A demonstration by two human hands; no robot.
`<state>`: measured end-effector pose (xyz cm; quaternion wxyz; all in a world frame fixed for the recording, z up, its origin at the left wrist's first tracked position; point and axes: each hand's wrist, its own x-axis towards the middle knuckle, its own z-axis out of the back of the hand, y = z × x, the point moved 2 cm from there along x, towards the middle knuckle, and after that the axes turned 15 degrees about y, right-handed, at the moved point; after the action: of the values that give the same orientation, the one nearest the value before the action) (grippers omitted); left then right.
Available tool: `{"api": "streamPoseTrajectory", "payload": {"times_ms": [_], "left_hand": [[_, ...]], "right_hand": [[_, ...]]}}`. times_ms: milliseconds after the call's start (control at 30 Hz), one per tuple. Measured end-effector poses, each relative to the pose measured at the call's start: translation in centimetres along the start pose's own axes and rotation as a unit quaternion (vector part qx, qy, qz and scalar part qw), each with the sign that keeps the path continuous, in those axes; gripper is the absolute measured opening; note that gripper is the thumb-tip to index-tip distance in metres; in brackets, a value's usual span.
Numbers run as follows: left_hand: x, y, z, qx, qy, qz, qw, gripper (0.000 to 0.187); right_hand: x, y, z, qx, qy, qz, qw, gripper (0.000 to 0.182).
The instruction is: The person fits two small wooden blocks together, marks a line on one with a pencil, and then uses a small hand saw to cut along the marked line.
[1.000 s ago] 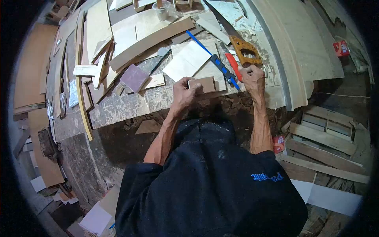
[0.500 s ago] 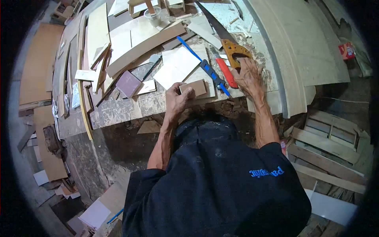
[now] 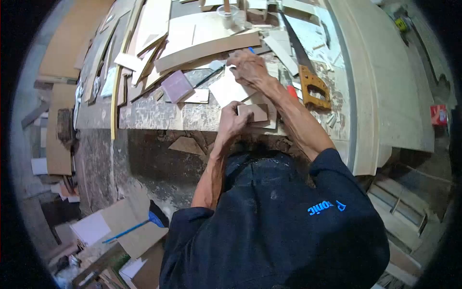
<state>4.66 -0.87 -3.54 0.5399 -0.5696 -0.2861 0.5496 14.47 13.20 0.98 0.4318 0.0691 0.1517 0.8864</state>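
Note:
A small brown wooden block (image 3: 254, 112) is in my left hand (image 3: 234, 119), whose thumb and fingers close on its left end near the bench's front edge. My right hand (image 3: 249, 68) is over the white board (image 3: 225, 89), its fingers curled and blurred; what they hold, if anything, is hidden. A blue tip (image 3: 250, 50) shows just above that hand. To the right of my right forearm lie a red-handled tool (image 3: 291, 90) and a handsaw (image 3: 315, 89) with a wooden handle.
A purple square block (image 3: 177, 86) and a curved brown strip (image 3: 207, 52) lie on the bench (image 3: 159, 117). Behind them stands a clear cup (image 3: 227, 17). Wood offcuts cover the back and left. A long pale panel (image 3: 370, 96) runs along the right. A blue-handled brush (image 3: 139, 226) lies lower left.
My right hand has moved left from the saw handle to above the white board. My left hand still holds the brown block. The view has shifted, so the bench items appear farther right.

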Motion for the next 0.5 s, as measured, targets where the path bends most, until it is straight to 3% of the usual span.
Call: {"api": "streamPoseTrajectory", "payload": {"times_ms": [67, 300, 400, 467, 500], "left_hand": [[0.3, -0.1, 0.2, -0.018, 0.013, 0.047, 0.999, 0.035], [0.1, -0.3, 0.3, 0.060, -0.028, 0.010, 0.998, 0.046], [0.4, 0.3, 0.2, 0.048, -0.016, 0.027, 0.998, 0.045], [0.8, 0.7, 0.4, 0.054, -0.009, 0.009, 0.998, 0.044], [0.7, 0.7, 0.4, 0.046, -0.007, 0.018, 0.999, 0.043]], "right_hand": [[3.3, 0.6, -2.4, -0.010, 0.008, 0.042, 0.999, 0.020], [8.3, 1.3, -7.1, -0.044, 0.028, 0.052, 0.997, 0.017], [7.7, 0.3, -6.0, -0.111, 0.086, 0.138, 0.980, 0.028], [10.3, -4.1, -10.8, -0.314, -0.028, 0.132, 0.940, 0.030], [7.8, -2.6, -7.0, -0.215, 0.037, 0.110, 0.970, 0.031]]}}
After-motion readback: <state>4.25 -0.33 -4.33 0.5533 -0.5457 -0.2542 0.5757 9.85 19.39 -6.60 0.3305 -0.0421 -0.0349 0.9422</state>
